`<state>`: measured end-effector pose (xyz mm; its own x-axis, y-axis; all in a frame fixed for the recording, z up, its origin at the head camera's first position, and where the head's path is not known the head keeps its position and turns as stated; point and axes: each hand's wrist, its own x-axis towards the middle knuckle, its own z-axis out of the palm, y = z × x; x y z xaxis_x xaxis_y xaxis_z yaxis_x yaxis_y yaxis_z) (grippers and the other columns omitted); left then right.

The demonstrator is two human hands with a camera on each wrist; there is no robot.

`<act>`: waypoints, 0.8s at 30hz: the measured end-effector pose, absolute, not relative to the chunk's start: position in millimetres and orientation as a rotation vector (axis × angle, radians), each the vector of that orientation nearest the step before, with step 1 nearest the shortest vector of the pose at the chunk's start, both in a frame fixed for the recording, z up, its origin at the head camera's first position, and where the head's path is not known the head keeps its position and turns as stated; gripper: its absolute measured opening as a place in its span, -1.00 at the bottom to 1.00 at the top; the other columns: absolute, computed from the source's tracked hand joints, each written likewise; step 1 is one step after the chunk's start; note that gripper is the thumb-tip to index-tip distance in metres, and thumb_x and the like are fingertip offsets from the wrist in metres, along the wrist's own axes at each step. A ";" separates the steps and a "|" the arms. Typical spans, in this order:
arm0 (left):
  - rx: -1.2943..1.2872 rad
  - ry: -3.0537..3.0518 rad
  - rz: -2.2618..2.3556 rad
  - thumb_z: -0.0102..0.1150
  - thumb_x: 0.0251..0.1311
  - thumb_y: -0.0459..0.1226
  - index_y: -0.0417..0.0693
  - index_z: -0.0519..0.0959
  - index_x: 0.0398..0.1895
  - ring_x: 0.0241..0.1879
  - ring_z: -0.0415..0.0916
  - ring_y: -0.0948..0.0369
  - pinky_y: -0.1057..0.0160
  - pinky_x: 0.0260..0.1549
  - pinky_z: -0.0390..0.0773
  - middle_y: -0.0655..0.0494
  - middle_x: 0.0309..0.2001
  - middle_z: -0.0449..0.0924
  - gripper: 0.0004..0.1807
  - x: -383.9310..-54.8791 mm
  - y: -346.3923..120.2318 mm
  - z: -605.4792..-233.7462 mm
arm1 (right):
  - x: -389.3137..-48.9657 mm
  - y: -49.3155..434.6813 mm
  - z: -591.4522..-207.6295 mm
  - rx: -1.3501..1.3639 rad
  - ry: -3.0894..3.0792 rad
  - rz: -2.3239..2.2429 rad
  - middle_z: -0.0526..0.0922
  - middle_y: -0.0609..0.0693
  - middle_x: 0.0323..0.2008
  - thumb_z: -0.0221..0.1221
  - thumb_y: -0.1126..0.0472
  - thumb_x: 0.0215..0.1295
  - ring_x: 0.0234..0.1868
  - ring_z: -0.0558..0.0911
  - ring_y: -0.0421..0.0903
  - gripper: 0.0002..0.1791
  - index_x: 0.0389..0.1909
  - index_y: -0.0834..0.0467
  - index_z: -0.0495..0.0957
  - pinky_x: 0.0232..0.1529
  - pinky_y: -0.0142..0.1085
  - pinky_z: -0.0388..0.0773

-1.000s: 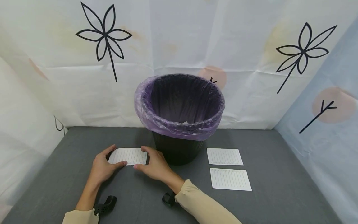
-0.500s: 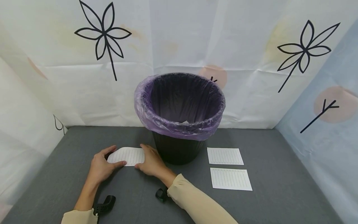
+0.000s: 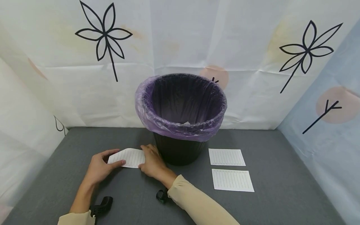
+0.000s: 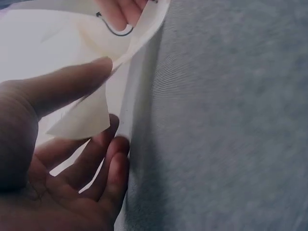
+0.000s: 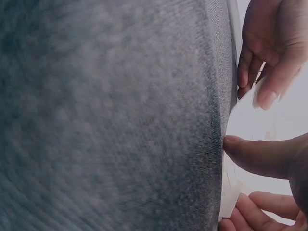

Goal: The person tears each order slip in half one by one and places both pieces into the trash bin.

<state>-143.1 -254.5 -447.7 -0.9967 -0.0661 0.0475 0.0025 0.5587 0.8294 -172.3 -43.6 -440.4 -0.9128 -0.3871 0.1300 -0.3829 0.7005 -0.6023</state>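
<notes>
A small white lined sheet of paper [image 3: 132,158] lies between both hands, left of the bin, its left end lifted and bent. My left hand [image 3: 97,167] pinches that end, thumb on top and fingers beneath; the left wrist view shows the paper [image 4: 81,124] curling between them. At the opposite end my right hand [image 3: 154,163] holds the sheet, thumb at the near edge and fingers at the far edge. In the right wrist view the thumb lies low by the grey surface, against the paper [image 5: 248,120]. Part of the right end is hidden by the right hand.
Behind the hands stands a black bin [image 3: 180,150] with a purple liner [image 3: 180,130]; a white scrap shows inside. To its right lie two lined sheets, a far one [image 3: 227,157] and a near one [image 3: 232,180]. Patterned cloth walls [image 3: 180,37] enclose the grey table [image 3: 281,175].
My right hand has moved left onto the sheet's right end. The left end has risen and bent more in my left hand, which has shifted slightly left and nearer. The bin and other sheets stay put.
</notes>
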 end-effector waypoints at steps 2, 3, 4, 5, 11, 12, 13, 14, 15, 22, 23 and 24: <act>0.042 -2.706 -1.495 0.52 0.15 -0.19 -0.35 0.54 0.24 -0.11 0.55 0.30 0.46 -0.25 0.53 -0.27 0.11 0.61 -0.35 -142.9 -256.1 -446.8 | -172.2 -43.1 -439.8 -0.678 2.892 -1.029 0.59 0.06 0.06 0.51 0.34 0.00 0.11 0.51 -0.06 -0.27 0.28 0.26 0.52 0.17 -0.32 0.44; 0.035 -2.712 -1.510 0.50 0.16 -0.19 -0.35 0.54 0.24 -0.11 0.54 0.32 0.45 -0.24 0.53 -0.26 0.11 0.60 -0.36 -142.7 -256.6 -446.4 | -172.1 -42.9 -439.1 -0.689 2.893 -1.026 0.59 0.05 0.03 0.50 0.35 0.01 0.08 0.51 -0.07 -0.29 0.27 0.25 0.53 0.14 -0.33 0.44; 0.027 -2.718 -1.517 0.49 0.18 -0.19 -0.34 0.54 0.24 -0.10 0.53 0.33 0.45 -0.22 0.53 -0.26 0.11 0.60 -0.37 -142.5 -257.0 -446.1 | -172.0 -42.6 -438.7 -0.703 2.893 -1.027 0.60 0.04 -0.01 0.48 0.36 0.01 0.04 0.51 -0.08 -0.31 0.25 0.25 0.55 0.11 -0.34 0.45; 0.023 -2.727 -1.520 0.48 0.19 -0.19 -0.34 0.55 0.23 -0.08 0.53 0.32 0.45 -0.22 0.53 -0.25 0.11 0.60 -0.39 -142.4 -257.2 -445.9 | -172.1 -42.4 -438.4 -0.716 2.894 -1.026 0.60 0.02 -0.06 0.47 0.37 0.02 0.00 0.51 -0.09 -0.35 0.22 0.25 0.57 0.07 -0.35 0.45; 0.009 -2.747 -1.550 0.48 0.18 -0.23 -0.36 0.62 0.11 -0.13 0.57 0.20 0.37 -0.25 0.55 -0.20 0.01 0.65 -0.50 -142.7 -256.0 -445.2 | -172.6 -41.0 -437.0 -0.726 2.861 -1.045 0.56 -0.08 -0.26 0.37 0.43 0.06 -0.22 0.47 -0.21 -0.51 0.09 0.20 0.66 -0.13 -0.45 0.41; 0.006 -2.751 -1.557 0.49 0.17 -0.24 -0.36 0.63 0.09 -0.15 0.57 0.20 0.36 -0.27 0.55 -0.18 -0.01 0.66 -0.51 -142.7 -255.9 -445.1 | -172.5 -40.7 -436.7 -0.725 2.854 -1.057 0.54 -0.09 -0.28 0.35 0.44 0.06 -0.25 0.46 -0.22 -0.54 0.06 0.19 0.67 -0.15 -0.46 0.40; 0.002 -2.754 -1.565 0.49 0.17 -0.24 -0.36 0.63 0.07 -0.17 0.57 0.21 0.35 -0.28 0.55 -0.17 -0.03 0.67 -0.52 -142.7 -255.9 -445.0 | -172.3 -40.4 -436.5 -0.728 2.848 -1.071 0.54 -0.10 -0.30 0.34 0.45 0.07 -0.28 0.45 -0.24 -0.57 0.02 0.18 0.68 -0.17 -0.47 0.39; -0.002 -2.756 -1.577 0.49 0.17 -0.24 -0.36 0.63 0.06 -0.18 0.58 0.21 0.34 -0.28 0.56 -0.16 -0.05 0.67 -0.53 -142.6 -255.9 -444.9 | -172.1 -40.1 -436.3 -0.732 2.846 -1.086 0.53 -0.11 -0.33 0.33 0.45 0.08 -0.30 0.44 -0.25 -0.61 -0.02 0.18 0.69 -0.20 -0.48 0.38; -0.005 -2.758 -1.583 0.49 0.16 -0.24 -0.36 0.64 0.05 -0.20 0.58 0.21 0.34 -0.29 0.56 -0.14 -0.06 0.67 -0.53 -142.5 -256.0 -444.7 | -171.8 -39.8 -435.9 -0.737 2.844 -1.100 0.51 -0.12 -0.35 0.31 0.46 0.09 -0.32 0.44 -0.26 -0.65 -0.07 0.18 0.71 -0.22 -0.49 0.37; -0.043 -2.749 -1.618 0.50 0.17 -0.21 -0.33 0.64 0.00 -0.22 0.58 0.25 0.33 -0.30 0.56 -0.08 -0.09 0.68 -0.56 -142.2 -255.6 -444.2 | -169.8 -36.8 -431.8 -0.749 2.806 -1.207 0.48 -0.13 -0.43 0.22 0.48 0.17 -0.41 0.38 -0.33 -0.78 -0.26 0.17 0.73 -0.31 -0.54 0.35; -0.052 -2.742 -1.629 0.49 0.17 -0.22 -0.32 0.64 0.00 -0.22 0.59 0.26 0.32 -0.30 0.56 -0.08 -0.10 0.68 -0.57 -142.1 -255.4 -444.1 | -169.6 -36.3 -431.2 -0.750 2.800 -1.219 0.49 -0.13 -0.43 0.22 0.48 0.18 -0.42 0.39 -0.33 -0.78 -0.26 0.17 0.73 -0.32 -0.54 0.36; -0.061 -2.735 -1.640 0.49 0.18 -0.22 -0.31 0.64 -0.01 -0.23 0.59 0.28 0.32 -0.31 0.56 -0.06 -0.10 0.68 -0.58 -142.0 -255.3 -444.1 | -169.3 -35.7 -430.6 -0.745 2.793 -1.225 0.49 -0.13 -0.43 0.21 0.48 0.19 -0.42 0.39 -0.34 -0.79 -0.26 0.18 0.74 -0.32 -0.54 0.36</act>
